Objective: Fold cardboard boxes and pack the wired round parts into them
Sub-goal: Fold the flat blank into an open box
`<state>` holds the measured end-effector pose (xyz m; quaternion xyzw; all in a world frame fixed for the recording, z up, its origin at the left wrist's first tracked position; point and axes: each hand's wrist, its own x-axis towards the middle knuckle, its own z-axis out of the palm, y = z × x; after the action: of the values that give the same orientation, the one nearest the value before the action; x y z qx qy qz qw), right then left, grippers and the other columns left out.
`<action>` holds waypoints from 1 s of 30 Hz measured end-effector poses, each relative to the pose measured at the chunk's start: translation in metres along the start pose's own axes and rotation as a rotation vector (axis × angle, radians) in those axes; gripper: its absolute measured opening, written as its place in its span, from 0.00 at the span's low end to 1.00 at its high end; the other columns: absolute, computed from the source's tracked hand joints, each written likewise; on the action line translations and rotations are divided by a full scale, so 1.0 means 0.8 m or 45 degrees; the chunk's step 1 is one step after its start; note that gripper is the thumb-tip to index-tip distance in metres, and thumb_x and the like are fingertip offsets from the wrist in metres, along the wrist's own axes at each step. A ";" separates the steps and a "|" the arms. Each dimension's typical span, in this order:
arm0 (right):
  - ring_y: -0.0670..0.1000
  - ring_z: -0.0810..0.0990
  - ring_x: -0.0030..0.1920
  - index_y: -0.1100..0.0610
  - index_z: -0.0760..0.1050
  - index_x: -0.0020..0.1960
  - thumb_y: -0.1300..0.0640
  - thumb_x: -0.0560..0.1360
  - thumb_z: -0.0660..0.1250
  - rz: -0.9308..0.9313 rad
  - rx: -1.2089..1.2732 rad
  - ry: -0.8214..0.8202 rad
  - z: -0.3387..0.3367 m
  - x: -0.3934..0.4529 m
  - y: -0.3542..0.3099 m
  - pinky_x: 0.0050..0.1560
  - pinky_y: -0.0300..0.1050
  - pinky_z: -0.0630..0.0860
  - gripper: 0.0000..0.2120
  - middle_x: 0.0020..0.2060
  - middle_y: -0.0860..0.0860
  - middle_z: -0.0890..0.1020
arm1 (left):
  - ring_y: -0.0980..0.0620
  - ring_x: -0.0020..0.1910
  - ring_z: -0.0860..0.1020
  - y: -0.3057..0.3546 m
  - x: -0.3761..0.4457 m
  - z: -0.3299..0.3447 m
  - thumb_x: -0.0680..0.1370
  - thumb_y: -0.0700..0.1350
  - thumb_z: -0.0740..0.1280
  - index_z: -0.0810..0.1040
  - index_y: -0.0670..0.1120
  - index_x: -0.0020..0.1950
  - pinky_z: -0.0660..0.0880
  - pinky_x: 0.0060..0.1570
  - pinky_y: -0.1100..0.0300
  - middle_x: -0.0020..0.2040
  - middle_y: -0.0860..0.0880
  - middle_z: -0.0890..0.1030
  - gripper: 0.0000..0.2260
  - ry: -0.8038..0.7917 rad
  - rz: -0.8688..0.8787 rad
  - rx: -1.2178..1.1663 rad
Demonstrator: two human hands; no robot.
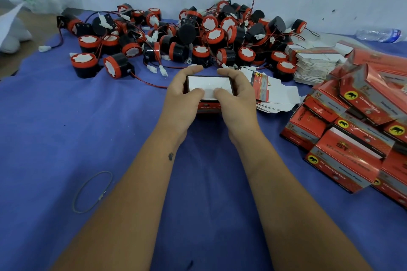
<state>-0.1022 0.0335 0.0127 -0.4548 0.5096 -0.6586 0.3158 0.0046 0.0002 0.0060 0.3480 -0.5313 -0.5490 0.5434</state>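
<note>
Two hands — left hand (184, 94), right hand (236, 94) — one box (209, 86) between them, dozens of wired round parts (211, 35), roughly ten folded boxes (361, 121), two stacks of flat blanks (312, 64), one bottle (380, 35), one wire loop (92, 191).

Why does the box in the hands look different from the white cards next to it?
The box is folded up and gripped by the left hand and right hand; the cards lie flat and loose on the cloth. Both show red print and white card.
</note>
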 end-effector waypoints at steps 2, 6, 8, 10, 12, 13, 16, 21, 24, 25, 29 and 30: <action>0.39 0.78 0.42 0.46 0.75 0.50 0.71 0.72 0.61 0.008 -0.021 0.012 -0.001 0.000 -0.001 0.45 0.45 0.80 0.20 0.44 0.43 0.79 | 0.53 0.51 0.80 -0.001 0.000 0.001 0.76 0.32 0.62 0.78 0.58 0.57 0.77 0.41 0.66 0.55 0.49 0.80 0.21 -0.008 0.002 0.017; 0.46 0.79 0.47 0.49 0.76 0.53 0.68 0.75 0.61 0.016 0.006 0.000 0.000 -0.003 0.001 0.50 0.52 0.79 0.16 0.48 0.45 0.80 | 0.51 0.51 0.82 -0.003 0.001 -0.005 0.76 0.39 0.63 0.79 0.58 0.58 0.80 0.45 0.59 0.55 0.47 0.81 0.16 -0.041 -0.021 -0.008; 0.50 0.78 0.55 0.51 0.77 0.57 0.63 0.79 0.59 0.034 0.048 0.030 0.003 -0.005 0.003 0.56 0.56 0.77 0.13 0.53 0.45 0.80 | 0.51 0.52 0.82 -0.003 0.001 -0.008 0.78 0.47 0.61 0.79 0.58 0.58 0.80 0.49 0.56 0.54 0.48 0.82 0.13 -0.056 -0.069 -0.117; 0.50 0.77 0.60 0.50 0.77 0.59 0.59 0.82 0.57 0.047 0.065 0.073 0.004 -0.005 0.005 0.62 0.57 0.75 0.12 0.55 0.42 0.79 | 0.52 0.51 0.83 -0.003 0.004 -0.011 0.80 0.47 0.57 0.78 0.56 0.59 0.80 0.47 0.57 0.53 0.50 0.83 0.13 -0.067 -0.110 -0.214; 0.49 0.77 0.59 0.48 0.76 0.60 0.59 0.81 0.58 0.038 0.037 0.076 0.004 -0.004 0.006 0.62 0.54 0.76 0.13 0.55 0.42 0.79 | 0.51 0.50 0.82 -0.002 0.005 -0.012 0.76 0.46 0.58 0.79 0.55 0.58 0.80 0.47 0.55 0.53 0.49 0.83 0.15 -0.092 -0.132 -0.153; 0.48 0.77 0.57 0.48 0.76 0.60 0.61 0.80 0.59 0.024 0.007 0.069 0.003 -0.004 0.007 0.60 0.52 0.77 0.14 0.55 0.43 0.79 | 0.51 0.49 0.83 -0.001 0.004 -0.012 0.73 0.46 0.58 0.80 0.55 0.55 0.80 0.46 0.56 0.51 0.49 0.84 0.16 -0.102 -0.133 -0.102; 0.47 0.77 0.53 0.50 0.76 0.61 0.64 0.77 0.60 -0.016 -0.042 0.056 0.001 -0.003 0.010 0.54 0.45 0.76 0.17 0.53 0.47 0.80 | 0.51 0.45 0.82 0.002 0.003 -0.012 0.72 0.43 0.61 0.82 0.55 0.49 0.79 0.40 0.57 0.45 0.51 0.84 0.12 -0.080 -0.113 -0.049; 0.44 0.76 0.48 0.51 0.77 0.58 0.63 0.78 0.60 -0.016 0.011 0.094 0.003 -0.003 0.012 0.49 0.43 0.76 0.14 0.47 0.43 0.79 | 0.53 0.44 0.81 0.002 0.002 -0.012 0.78 0.34 0.62 0.81 0.56 0.48 0.79 0.39 0.60 0.46 0.50 0.81 0.17 -0.051 -0.052 -0.015; 0.34 0.76 0.48 0.51 0.77 0.57 0.62 0.79 0.58 -0.048 0.021 0.122 0.000 -0.003 0.011 0.48 0.30 0.72 0.13 0.49 0.38 0.79 | 0.53 0.44 0.81 0.003 0.002 -0.011 0.78 0.34 0.63 0.81 0.57 0.49 0.78 0.40 0.61 0.47 0.48 0.80 0.17 -0.068 -0.034 0.027; 0.31 0.75 0.46 0.52 0.77 0.58 0.62 0.80 0.58 -0.043 0.016 0.127 0.000 -0.003 0.011 0.47 0.27 0.71 0.13 0.48 0.37 0.79 | 0.51 0.46 0.80 0.003 0.002 -0.011 0.78 0.35 0.64 0.81 0.57 0.50 0.78 0.41 0.60 0.49 0.47 0.80 0.16 -0.067 -0.030 0.034; 0.37 0.74 0.50 0.51 0.77 0.58 0.52 0.76 0.57 -0.075 -0.198 0.192 0.001 -0.004 0.010 0.49 0.34 0.72 0.14 0.48 0.39 0.76 | 0.48 0.59 0.78 0.005 -0.003 -0.006 0.77 0.52 0.59 0.79 0.61 0.56 0.77 0.58 0.53 0.61 0.49 0.79 0.12 -0.138 -0.039 0.071; 0.39 0.73 0.50 0.48 0.77 0.57 0.49 0.76 0.56 -0.100 -0.343 0.224 0.001 -0.004 0.011 0.48 0.37 0.71 0.15 0.48 0.41 0.74 | 0.48 0.63 0.76 0.004 -0.002 -0.004 0.77 0.56 0.56 0.76 0.62 0.61 0.74 0.63 0.52 0.65 0.49 0.77 0.15 -0.161 -0.033 0.111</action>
<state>-0.1010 0.0336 0.0038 -0.4531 0.6008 -0.6334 0.1800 0.0088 0.0018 0.0077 0.3427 -0.5833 -0.5534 0.4858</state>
